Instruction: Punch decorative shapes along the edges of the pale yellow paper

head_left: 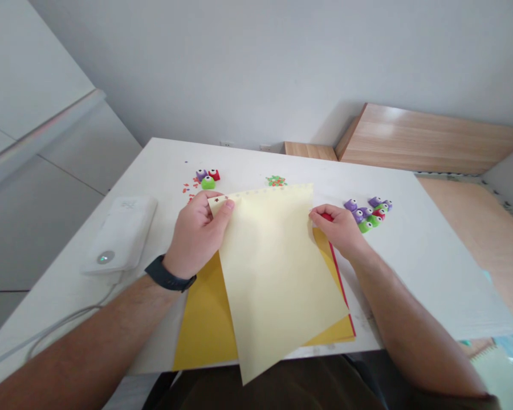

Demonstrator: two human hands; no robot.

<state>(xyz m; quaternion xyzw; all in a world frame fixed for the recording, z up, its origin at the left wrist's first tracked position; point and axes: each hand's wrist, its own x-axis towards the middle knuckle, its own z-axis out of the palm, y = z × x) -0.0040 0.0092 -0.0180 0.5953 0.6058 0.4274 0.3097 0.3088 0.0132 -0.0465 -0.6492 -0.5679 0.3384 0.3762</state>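
A pale yellow sheet of paper (277,256) is tilted up in front of me, with a row of small punched shapes along its top edge; dark stars show at the left corner. My left hand (200,225) pinches that corner, thumb on the front. At the sheet's right edge, my right hand (336,225) is closed around a small red craft punch (327,217), mostly hidden by the fingers. Beneath the sheet lie darker yellow paper (205,319) and a red-edged sheet (340,279) on the white table (410,273).
Several purple, green and red craft punches (370,215) sit at the right; a few more (208,179) stand at the back left. Green and orange paper bits (276,181) lie in a pile, with red bits (186,188) farther left. A white device (122,233) with a cable occupies the left side.
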